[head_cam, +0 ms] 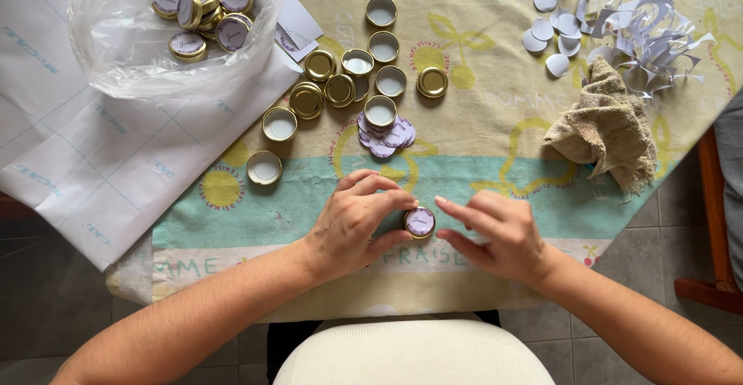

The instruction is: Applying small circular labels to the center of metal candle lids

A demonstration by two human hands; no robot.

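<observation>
A small gold lid [419, 222] with a round lilac sticker on top sits near the table's front edge, at about 6 o'clock in the head view. The left hand [354, 222] curls round it from 9 o'clock, thumb and fingertips pinching its rim. The right hand [495, 234] lies at 3 o'clock of the lid, fingers loosely spread and holding nothing, its forefinger tip just beside the rim. At 12 o'clock from the hands lies a cluster of bare gold lids [340, 91], one resting on a small heap of lilac stickers [387, 133]. A clear plastic bag [155, 52] of finished lids is at 10 o'clock. A beige rag [607, 126] and paper scraps [635, 33] lie at 2 o'clock on the printed tablecloth [480, 122].
</observation>
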